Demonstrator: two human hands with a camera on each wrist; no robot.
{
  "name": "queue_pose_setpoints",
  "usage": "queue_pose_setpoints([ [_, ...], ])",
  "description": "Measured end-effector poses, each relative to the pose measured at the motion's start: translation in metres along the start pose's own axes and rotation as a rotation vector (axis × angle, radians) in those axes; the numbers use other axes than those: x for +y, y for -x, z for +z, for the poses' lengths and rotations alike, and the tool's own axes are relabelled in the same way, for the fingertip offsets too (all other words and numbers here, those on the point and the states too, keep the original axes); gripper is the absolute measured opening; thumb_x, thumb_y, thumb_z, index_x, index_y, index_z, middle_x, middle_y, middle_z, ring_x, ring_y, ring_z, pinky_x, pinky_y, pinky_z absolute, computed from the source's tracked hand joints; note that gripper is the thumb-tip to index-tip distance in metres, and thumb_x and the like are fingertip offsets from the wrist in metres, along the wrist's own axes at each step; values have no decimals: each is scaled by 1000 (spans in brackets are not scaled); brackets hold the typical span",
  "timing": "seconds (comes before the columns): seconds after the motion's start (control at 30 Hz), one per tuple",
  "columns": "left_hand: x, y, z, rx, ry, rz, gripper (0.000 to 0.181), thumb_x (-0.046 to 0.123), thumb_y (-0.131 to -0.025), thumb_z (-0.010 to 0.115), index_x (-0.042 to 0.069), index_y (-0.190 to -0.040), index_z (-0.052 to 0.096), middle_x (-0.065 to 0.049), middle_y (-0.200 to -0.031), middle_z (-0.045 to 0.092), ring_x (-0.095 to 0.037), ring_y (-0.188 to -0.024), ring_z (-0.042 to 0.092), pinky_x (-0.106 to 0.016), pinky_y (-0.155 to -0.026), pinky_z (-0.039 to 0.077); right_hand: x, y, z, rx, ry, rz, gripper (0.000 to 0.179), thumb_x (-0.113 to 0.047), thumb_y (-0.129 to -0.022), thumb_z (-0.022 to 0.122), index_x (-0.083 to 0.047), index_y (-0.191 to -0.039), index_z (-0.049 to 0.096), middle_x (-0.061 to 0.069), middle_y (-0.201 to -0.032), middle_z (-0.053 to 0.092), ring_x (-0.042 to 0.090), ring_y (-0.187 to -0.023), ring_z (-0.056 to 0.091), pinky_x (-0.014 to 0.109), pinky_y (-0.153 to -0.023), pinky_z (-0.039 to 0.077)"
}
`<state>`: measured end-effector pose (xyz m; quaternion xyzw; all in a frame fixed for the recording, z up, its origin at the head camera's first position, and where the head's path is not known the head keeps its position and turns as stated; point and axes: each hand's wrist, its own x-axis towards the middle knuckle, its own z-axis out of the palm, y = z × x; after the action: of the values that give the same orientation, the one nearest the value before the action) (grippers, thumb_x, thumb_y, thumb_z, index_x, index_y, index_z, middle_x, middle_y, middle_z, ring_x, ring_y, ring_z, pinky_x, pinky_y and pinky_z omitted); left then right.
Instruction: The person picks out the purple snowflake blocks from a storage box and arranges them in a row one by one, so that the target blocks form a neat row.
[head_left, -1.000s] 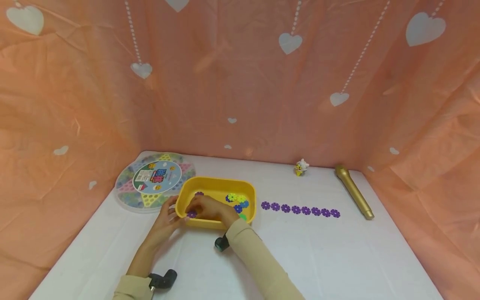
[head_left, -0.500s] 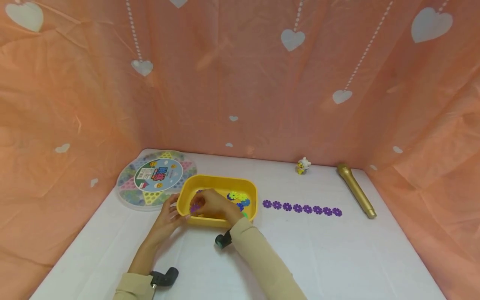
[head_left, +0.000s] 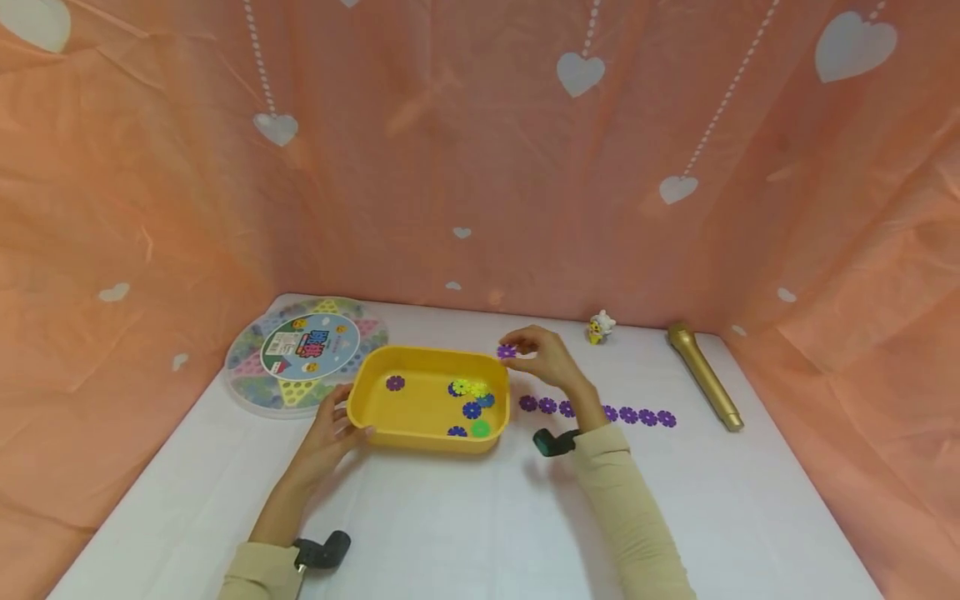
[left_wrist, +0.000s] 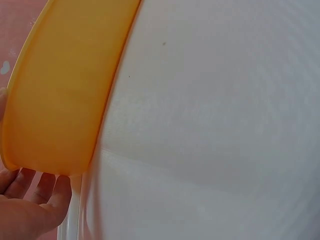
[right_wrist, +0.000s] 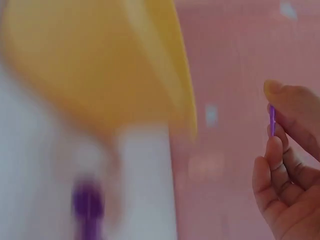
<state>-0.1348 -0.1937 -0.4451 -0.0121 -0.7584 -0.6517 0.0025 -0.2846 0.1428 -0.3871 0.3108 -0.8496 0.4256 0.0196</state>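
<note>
My right hand [head_left: 547, 358] pinches a purple snowflake disc [head_left: 507, 352] between thumb and fingers, just above the right end of the yellow plastic basin [head_left: 431, 442]. In the right wrist view the same disc [right_wrist: 272, 120] appears edge-on. My left hand [head_left: 326, 437] grips the left end of the basin, thumb at the near rim and fingers along the end wall [left_wrist: 45, 125]. Inside lie one purple disc [head_left: 395, 383] at the left and several blue, yellow and green discs [head_left: 480, 428] at the right. A row of purple discs [head_left: 628, 415] lies right of the basin, partly hidden by my right wrist.
A round Chinese checkers box [head_left: 296, 392] lies behind and left of the basin. At the back right stands a small white and yellow figurine [head_left: 600, 327]. A gold microphone [head_left: 705, 377] lies near the right edge. Peach curtains with hearts [head_left: 465, 167] enclose the table.
My right hand has come up out of the basin with a purple disc and moved right, past the basin's right end. My left hand has stayed on the basin.
</note>
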Motion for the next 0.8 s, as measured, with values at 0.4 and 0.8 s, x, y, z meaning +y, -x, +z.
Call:
queue_pose_setpoints([
  [0.4,1,-1,1,8,13,-4,80,2,-85,64,3,-145,11,-22,-148,14,-39,-129,28,-3,-84,37,90,114,-98,282,192,260,34,-13,-81,72,2,-110,65,20,-104,63,26,-87,56,27,-74,48],
  [0.8,1,0,1,0,30,18,77,1,-85,63,4,-144,14,-21,-147,14,-39,-128,28,-4,-84,37,113,188,-114,458,419,447,26,-2,-80,67,10,-103,64,28,-94,63,37,-81,55,40,-67,41],
])
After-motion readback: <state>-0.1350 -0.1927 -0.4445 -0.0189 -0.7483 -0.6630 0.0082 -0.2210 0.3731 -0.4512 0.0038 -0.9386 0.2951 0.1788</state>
